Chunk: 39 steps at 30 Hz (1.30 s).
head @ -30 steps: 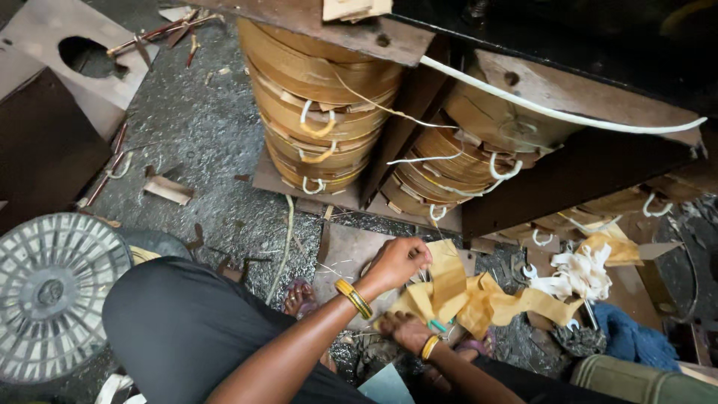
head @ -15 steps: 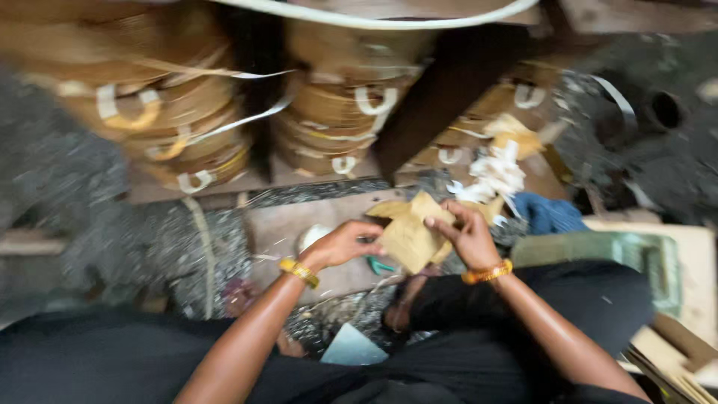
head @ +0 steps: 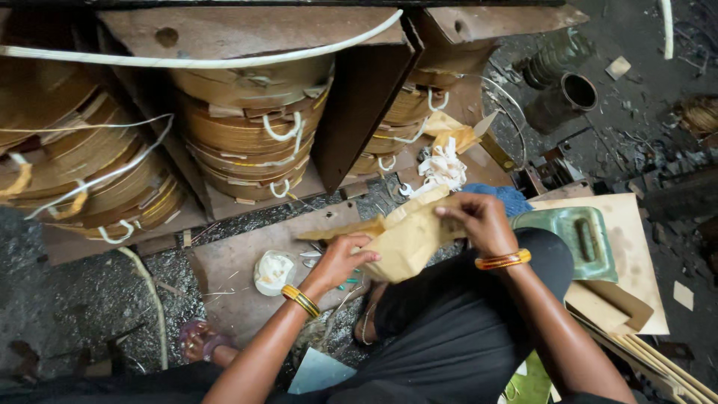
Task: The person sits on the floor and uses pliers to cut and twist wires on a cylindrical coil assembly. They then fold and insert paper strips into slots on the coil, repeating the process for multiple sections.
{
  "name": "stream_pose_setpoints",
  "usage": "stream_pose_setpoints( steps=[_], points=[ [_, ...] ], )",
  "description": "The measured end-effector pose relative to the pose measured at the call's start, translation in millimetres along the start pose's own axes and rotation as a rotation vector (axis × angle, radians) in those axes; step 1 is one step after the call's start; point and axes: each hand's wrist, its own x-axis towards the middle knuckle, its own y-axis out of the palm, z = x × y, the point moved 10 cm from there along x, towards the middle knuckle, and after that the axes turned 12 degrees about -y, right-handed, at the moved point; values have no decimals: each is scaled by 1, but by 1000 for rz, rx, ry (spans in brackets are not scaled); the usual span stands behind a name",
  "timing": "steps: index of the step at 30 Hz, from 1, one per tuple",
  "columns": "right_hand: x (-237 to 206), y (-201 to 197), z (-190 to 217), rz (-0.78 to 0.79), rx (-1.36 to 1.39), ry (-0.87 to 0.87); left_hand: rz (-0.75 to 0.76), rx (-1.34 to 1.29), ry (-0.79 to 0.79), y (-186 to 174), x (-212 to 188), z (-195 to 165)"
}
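My left hand (head: 342, 259) and my right hand (head: 479, 222) both grip a crumpled sheet of tan paper (head: 407, 238) held over my lap. The left hand pinches its lower left edge, the right hand holds its upper right edge. Each wrist wears an orange-gold bangle. I sit on the ground in dark clothing, with one bare foot (head: 200, 341) showing at the lower left.
Stacks of tan coiled strip rolls (head: 250, 135) tied with white cord fill brown board compartments ahead. A white wad (head: 273, 271) lies on a flat board. A green moulded block (head: 580, 241) rests on plywood at right. Shredded white scraps (head: 443, 168) and a metal can (head: 577, 91) lie beyond.
The view has swung and steadied. Both hands have lifted the tan paper closer to my lap and spread it wider between them.
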Motion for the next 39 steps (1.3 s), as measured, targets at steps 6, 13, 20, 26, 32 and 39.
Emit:
stream_pose_setpoints(
  steps=[6, 13, 20, 26, 32, 39],
  points=[
    [-30, -56, 40, -160, -214, -98, 47, -112, 9, 30, 15, 11],
    [-100, -100, 5, -572, 51, -46, -123, -373, -84, 44, 40, 44],
    [-146, -115, -34, -685, 302, 48, -135, 245, -79, 68, 16, 38],
    [-152, -105, -42, -667, 369, 59, 17, -422, -20, 55, 28, -55],
    [-149, -88, -56, -652, 518, 137, 169, -357, -117, 61, 23, -108],
    [-155, -78, -79, -511, 598, 123, 31, -131, -79, 51, 4, -123]
  ],
)
